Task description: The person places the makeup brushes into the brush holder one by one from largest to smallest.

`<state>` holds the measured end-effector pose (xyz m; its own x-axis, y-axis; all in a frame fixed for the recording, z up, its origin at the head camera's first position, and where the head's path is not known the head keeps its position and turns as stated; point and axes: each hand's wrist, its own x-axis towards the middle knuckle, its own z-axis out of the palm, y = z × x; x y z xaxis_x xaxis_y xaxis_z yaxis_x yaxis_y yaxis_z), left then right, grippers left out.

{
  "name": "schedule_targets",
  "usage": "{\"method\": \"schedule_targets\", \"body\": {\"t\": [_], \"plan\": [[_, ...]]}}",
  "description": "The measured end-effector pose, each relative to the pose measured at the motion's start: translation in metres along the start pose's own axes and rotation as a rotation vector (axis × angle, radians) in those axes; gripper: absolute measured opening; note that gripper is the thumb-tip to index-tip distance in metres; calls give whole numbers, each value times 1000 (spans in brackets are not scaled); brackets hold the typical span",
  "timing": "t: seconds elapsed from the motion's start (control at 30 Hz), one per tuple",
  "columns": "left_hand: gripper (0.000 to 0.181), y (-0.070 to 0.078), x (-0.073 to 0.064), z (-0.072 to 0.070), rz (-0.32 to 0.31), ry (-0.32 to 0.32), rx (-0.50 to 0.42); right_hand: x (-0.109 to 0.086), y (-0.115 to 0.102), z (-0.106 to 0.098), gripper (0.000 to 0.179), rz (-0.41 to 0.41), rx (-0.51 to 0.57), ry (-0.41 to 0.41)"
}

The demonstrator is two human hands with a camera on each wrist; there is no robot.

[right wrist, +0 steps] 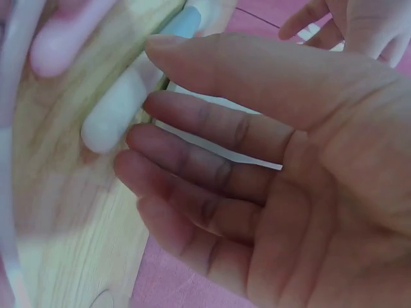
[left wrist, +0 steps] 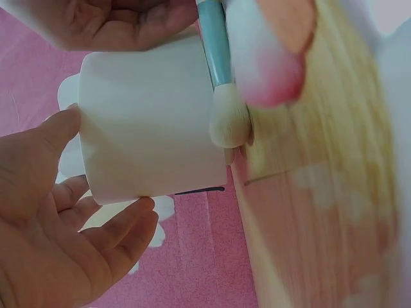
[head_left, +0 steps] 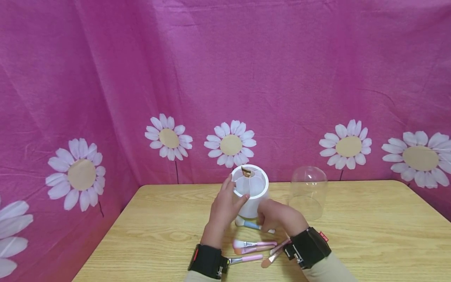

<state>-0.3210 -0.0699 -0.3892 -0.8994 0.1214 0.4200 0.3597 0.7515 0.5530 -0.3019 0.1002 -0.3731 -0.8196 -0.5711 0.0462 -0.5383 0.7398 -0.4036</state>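
Observation:
A white round brush holder (head_left: pixel 249 207) with a divided top stands on the table. My left hand (head_left: pixel 223 207) holds it at the left side, thumb over the front rim and fingers around the far side. A small gold label (head_left: pixel 246 171) shows at its top. Just in front of the holder lies a makeup brush with a blue handle (head_left: pixel 251 225) and pale bristles. My right hand (head_left: pixel 282 216) is over this brush's right end. In the right wrist view its fingers are loosely bent, the thumb overlapping the white end of the handle (right wrist: pixel 115 114), with nothing pinched.
Nearer the front edge lie several more makeup brushes with pink handles (head_left: pixel 253 258), two of them crossing beneath my right wrist. A clear dome cover (head_left: pixel 308 196) stands to the right of the holder. Behind the wooden table (head_left: pixel 148 231) hangs a pink flowered cloth (head_left: pixel 282 78).

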Motion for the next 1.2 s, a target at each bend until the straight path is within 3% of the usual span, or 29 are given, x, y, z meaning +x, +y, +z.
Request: {"method": "schedule_targets", "body": {"t": [0.17,0.53,0.63,0.77,0.93,1.2], "plan": [[51,0,0,-1,0,-3,-8,3,-5,5,28,-21,13,2],[51,-1,1,-1,6,-5,-8,5,-13,11,33,86,-131,22],[52,0,0,-2,-1,-13,-5,3,-13,8,31,56,-142,17],[54,1,-1,-3,-12,-26,-7,-1,-6,-3,22,-47,-135,-9],[55,2,-1,-2,-17,-24,-13,-9,10,-25,13,-141,-63,-48],[48,2,0,-4,-22,-27,-6,-22,29,-60,4,-201,186,-66]]}}
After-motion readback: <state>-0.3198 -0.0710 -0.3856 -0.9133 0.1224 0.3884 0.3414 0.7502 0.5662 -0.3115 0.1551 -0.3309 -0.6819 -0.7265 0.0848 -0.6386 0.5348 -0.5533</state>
